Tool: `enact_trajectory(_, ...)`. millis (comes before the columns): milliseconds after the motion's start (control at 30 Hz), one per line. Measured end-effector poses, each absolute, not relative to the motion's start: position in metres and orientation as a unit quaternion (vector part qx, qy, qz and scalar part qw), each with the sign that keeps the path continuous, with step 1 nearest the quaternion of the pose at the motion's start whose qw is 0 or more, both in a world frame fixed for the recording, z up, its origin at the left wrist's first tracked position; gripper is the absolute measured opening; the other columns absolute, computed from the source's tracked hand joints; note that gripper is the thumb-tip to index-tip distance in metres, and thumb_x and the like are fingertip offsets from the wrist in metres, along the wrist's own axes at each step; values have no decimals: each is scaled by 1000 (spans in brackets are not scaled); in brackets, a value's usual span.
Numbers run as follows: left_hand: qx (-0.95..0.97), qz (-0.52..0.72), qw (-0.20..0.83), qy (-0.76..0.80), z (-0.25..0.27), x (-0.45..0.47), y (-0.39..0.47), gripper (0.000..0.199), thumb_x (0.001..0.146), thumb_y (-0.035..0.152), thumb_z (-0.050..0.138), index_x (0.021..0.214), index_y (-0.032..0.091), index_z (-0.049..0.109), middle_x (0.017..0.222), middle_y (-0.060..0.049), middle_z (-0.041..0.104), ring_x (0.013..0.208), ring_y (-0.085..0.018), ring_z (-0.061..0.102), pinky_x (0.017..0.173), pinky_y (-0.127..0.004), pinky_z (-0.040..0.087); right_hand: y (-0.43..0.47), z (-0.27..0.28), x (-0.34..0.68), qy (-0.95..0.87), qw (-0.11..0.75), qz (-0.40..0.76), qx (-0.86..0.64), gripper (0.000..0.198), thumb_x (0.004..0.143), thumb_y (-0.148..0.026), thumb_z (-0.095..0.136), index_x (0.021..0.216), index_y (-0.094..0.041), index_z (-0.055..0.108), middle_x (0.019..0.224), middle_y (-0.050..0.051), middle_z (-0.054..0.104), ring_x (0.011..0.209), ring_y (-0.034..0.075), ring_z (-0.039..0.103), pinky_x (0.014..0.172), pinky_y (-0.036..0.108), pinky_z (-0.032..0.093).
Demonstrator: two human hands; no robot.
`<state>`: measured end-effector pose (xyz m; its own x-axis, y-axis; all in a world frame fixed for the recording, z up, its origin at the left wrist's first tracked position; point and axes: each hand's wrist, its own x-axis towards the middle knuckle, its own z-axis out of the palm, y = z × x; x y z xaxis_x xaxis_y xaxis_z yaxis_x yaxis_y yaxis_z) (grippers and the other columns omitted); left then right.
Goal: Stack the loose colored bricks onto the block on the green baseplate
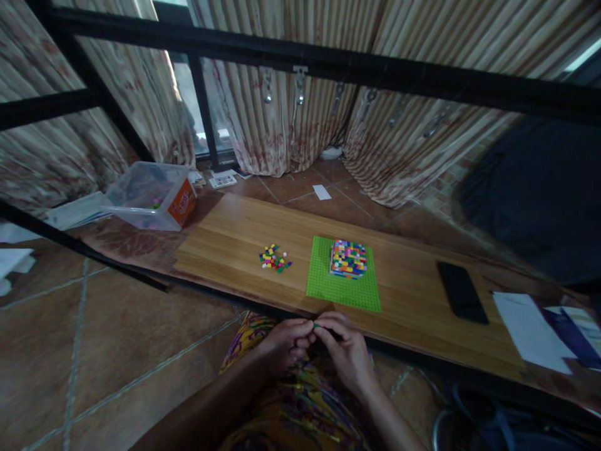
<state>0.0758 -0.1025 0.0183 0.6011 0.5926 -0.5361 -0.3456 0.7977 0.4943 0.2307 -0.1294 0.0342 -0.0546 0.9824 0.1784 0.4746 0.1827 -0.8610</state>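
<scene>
My left hand (287,341) and my right hand (345,347) meet above my lap, just off the table's near edge. Their fingertips pinch a small green toy brick (316,325) between them; most of it is covered by the fingers. Beyond them on the table lies a bright green baseplate (323,288). On the plate's back part stands a block built of many coloured toy bricks (348,259). Left of the plate is a loose pile of small toy bricks (275,258) in mixed colours.
A wooden table board (235,225) carries these things. At its left stands a clear plastic box (145,197) with an orange label. A black phone (462,292) and white paper (530,329) lie to the right. Black metal bars (300,50) cross in front of curtains.
</scene>
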Motion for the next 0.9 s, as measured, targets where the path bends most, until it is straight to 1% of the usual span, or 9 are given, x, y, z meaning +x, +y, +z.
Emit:
enact_trajectory(167, 183, 262, 878, 356, 17, 77, -102, 29, 68, 34, 73, 72, 11, 56, 68, 2, 46, 48, -1, 25, 41, -18, 7, -128, 31, 237, -622, 408, 393, -541, 19, 86, -35, 57, 87, -25, 74, 87, 4, 67, 86, 19, 63, 77, 33, 51)
enact_trajectory(233, 177, 266, 874, 366, 17, 76, -101, 29, 69, 35, 72, 73, 12, 55, 70, 1, 47, 48, -1, 26, 42, -18, 8, -124, 29, 244, -603, 418, 397, -551, 19, 85, -36, 59, 90, -25, 73, 89, 4, 66, 87, 20, 62, 77, 33, 51)
enact_trajectory(300, 166, 268, 870, 379, 16, 76, -101, 29, 69, 36, 71, 75, 12, 55, 71, 1, 47, 48, -1, 27, 42, -17, 8, -117, 30, 253, -595, 432, 358, -575, 20, 85, -37, 59, 93, -26, 72, 94, 5, 66, 90, 20, 62, 79, 35, 51)
enact_trajectory(400, 165, 259, 868, 391, 13, 76, -102, 30, 69, 37, 70, 76, 12, 55, 72, 1, 47, 48, -1, 27, 42, -18, 7, -98, 36, 270, -605, 442, 244, -616, 22, 86, -38, 56, 95, -25, 72, 100, 6, 66, 96, 21, 60, 85, 39, 48)
enact_trajectory(500, 179, 245, 865, 400, 11, 76, -104, 31, 68, 39, 70, 75, 12, 55, 71, 1, 46, 48, -1, 27, 42, -18, 7, -74, 43, 284, -630, 433, 134, -631, 22, 87, -36, 54, 93, -25, 72, 101, 7, 65, 99, 22, 57, 89, 41, 46)
enact_trajectory(567, 188, 242, 864, 400, 11, 76, -105, 31, 68, 39, 70, 75, 12, 55, 71, 1, 46, 49, -2, 27, 42, -19, 7, -59, 44, 289, -641, 428, 87, -631, 22, 87, -36, 55, 92, -24, 73, 100, 7, 64, 99, 22, 56, 89, 41, 45)
enact_trajectory(700, 196, 236, 861, 406, 13, 75, -105, 31, 69, 40, 69, 74, 13, 54, 70, 3, 45, 47, -1, 25, 42, -19, 6, -38, 38, 293, -651, 429, 52, -624, 18, 86, -33, 57, 89, -25, 73, 102, 7, 62, 99, 22, 54, 88, 40, 45)
enact_trajectory(900, 207, 229, 858, 411, 10, 72, -105, 33, 70, 42, 67, 76, 13, 53, 70, 3, 44, 48, -1, 25, 41, -18, 7, -26, 31, 293, -655, 435, 50, -616, 16, 83, -35, 61, 85, -26, 73, 105, 6, 60, 101, 22, 52, 88, 40, 44)
